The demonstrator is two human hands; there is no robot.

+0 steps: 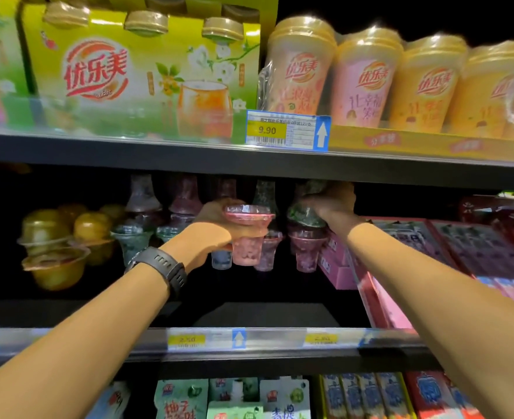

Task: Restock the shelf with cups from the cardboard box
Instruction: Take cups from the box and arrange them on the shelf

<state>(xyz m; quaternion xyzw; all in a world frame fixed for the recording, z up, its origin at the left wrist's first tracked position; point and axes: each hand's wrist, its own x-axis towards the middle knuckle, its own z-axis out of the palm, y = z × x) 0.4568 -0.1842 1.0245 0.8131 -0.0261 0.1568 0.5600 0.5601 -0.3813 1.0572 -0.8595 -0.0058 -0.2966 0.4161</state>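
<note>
My left hand (210, 234), with a black watch on its wrist, grips a clear cup of pink jelly (248, 234) upright in front of the middle shelf's cup stacks. My right hand (331, 204) reaches deeper and grips a greenish inverted cup (305, 211) that sits on top of a pink cup (307, 252). More clear cups (134, 237) stand stacked in rows to the left, some inverted on others. The cardboard box is out of view.
Yellow fruit cups (53, 243) fill the shelf's left end. Pink flat boxes (461, 246) lie to the right. The shelf's front rail (249, 340) carries price tags. Tall milk-tea cups (367, 77) and a green multipack (140, 71) stand on the shelf above.
</note>
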